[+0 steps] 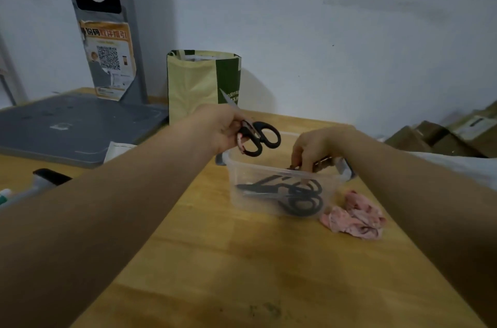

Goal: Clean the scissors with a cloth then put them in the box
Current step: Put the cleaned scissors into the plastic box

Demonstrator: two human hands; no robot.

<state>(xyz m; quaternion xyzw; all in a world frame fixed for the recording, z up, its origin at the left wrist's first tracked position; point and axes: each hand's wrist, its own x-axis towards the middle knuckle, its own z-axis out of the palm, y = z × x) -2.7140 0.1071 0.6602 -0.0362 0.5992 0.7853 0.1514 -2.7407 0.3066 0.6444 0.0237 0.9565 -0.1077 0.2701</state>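
My left hand (223,128) grips a pair of black-handled scissors (259,138) by the pivot. It holds them in the air just behind the left end of the box, with the blade tip pointing up and away. The clear plastic box (242,180) stands on the wooden table and holds several dark scissors (298,197). My right hand (316,146) hovers over the box's right part with its fingers curled downward into it. Blur hides whether they hold anything. A crumpled pink cloth (355,216) lies on the table, right of the box.
A green and yellow paper bag (199,80) stands behind the box against the wall. A grey flat device (72,126) with an upright post occupies the back left. Small dark items (51,177) lie at the left edge. Cardboard boxes (443,134) are stacked at the right.
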